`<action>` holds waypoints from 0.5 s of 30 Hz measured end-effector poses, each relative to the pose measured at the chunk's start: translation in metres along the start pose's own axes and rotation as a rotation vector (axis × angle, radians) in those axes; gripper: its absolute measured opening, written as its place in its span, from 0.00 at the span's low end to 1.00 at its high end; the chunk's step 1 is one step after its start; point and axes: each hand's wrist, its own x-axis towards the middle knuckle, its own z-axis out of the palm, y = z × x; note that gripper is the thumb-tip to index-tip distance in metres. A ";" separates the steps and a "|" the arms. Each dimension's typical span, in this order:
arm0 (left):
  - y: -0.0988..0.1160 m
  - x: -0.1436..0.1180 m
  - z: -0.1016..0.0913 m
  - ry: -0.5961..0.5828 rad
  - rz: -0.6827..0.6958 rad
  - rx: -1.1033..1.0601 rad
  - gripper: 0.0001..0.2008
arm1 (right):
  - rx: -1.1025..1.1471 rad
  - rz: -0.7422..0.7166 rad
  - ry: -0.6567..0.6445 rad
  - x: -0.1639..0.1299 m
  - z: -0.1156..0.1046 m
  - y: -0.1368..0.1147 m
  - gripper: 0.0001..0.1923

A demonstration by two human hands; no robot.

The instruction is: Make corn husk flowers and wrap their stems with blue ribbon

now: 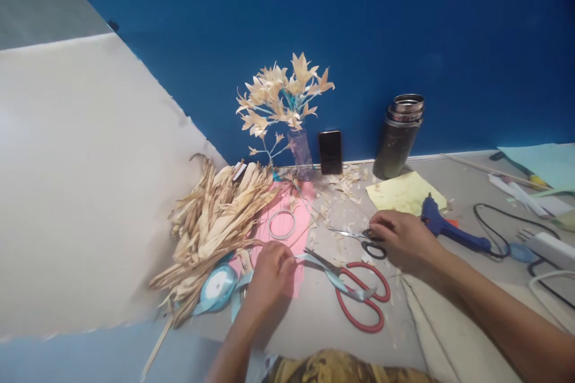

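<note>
My left hand [269, 272] rests on the pink paper [287, 224] and pinches a strand of light blue ribbon [335, 280] that trails right across the red-handled scissors [359, 296]. The ribbon's spool [218, 287] lies to the left of that hand. My right hand [399, 233] lies on the table with its fingers over the black handles of a small pair of scissors [359, 238]. A pile of dried corn husks [215, 221] lies left of the pink paper. A roll of clear tape [282, 224] sits on the pink paper.
A vase of husk flowers [287, 101], a black phone [330, 152] and a steel flask [399, 134] stand against the blue wall. A blue glue gun [449, 230], yellow paper [404, 192], cables and a white power strip [550, 248] lie at right. Husk scraps litter the table.
</note>
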 end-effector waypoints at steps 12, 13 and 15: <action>-0.011 0.002 -0.035 0.130 -0.219 -0.311 0.14 | -0.340 -0.134 -0.547 -0.046 0.015 -0.052 0.06; -0.009 0.002 -0.035 0.117 -0.209 -0.318 0.15 | -0.358 -0.134 -0.535 -0.052 0.021 -0.053 0.08; -0.005 0.002 -0.038 0.077 -0.203 -0.359 0.15 | -0.392 -0.121 -0.500 -0.060 0.033 -0.053 0.11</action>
